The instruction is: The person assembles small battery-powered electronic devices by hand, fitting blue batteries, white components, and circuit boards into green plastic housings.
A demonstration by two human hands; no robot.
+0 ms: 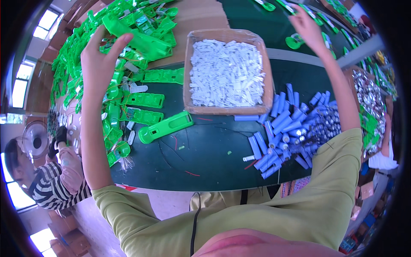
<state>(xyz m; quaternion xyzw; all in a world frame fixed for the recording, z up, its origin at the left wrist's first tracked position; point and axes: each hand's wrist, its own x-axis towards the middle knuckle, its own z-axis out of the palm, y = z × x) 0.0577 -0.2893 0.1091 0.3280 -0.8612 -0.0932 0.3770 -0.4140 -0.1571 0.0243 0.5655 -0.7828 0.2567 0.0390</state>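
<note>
My left hand (100, 58) is at the far left, its thumb and fingers around a bright green plastic casing (141, 43) that is slightly blurred. Behind and below it spreads a heap of similar green casings (81, 64), some with wires and small white parts. At the far right, my right hand (306, 28) reaches over a dark green surface, its fingers apart beside a long green-and-white piece (283, 6). A single green casing (167, 127) lies on the dark green tabletop in front of me, near several others with wires.
A cardboard box (188, 92) of small white pieces stands mid-table. To its right lie many blue cylinders (282, 122) with wires. A pale rail (280, 54) crosses behind the box. Another person (60, 171) in striped clothing works at the left; a fan (37, 141) stands there.
</note>
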